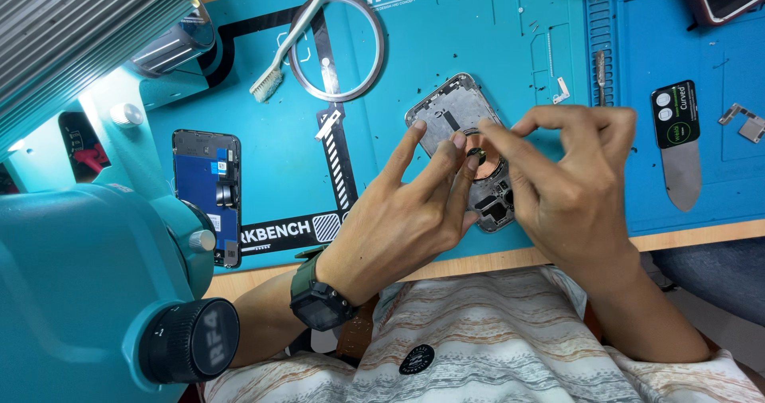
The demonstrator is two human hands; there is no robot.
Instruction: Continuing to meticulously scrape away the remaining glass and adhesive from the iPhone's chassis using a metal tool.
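A teal microscope [88,291] with a black knurled knob fills the lower left, overhanging the blue rubber mat [494,44] that covers the wooden bench [701,234]. At the mat's near edge lies a stripped phone frame [450,116], metal-rimmed, with a copper-coloured coil ring at its middle, partly hidden by both hands. The left hand [406,212], watch at the wrist, spreads its fingers [414,136] over the frame; the right hand [570,188] pinches a small dark ring [476,157] just above the coil. A phone screen [209,192] lies face down to the left, a metal hoop [339,46] and a white brush [287,48] beyond, a flat steel pry tool [679,144] well to the right.
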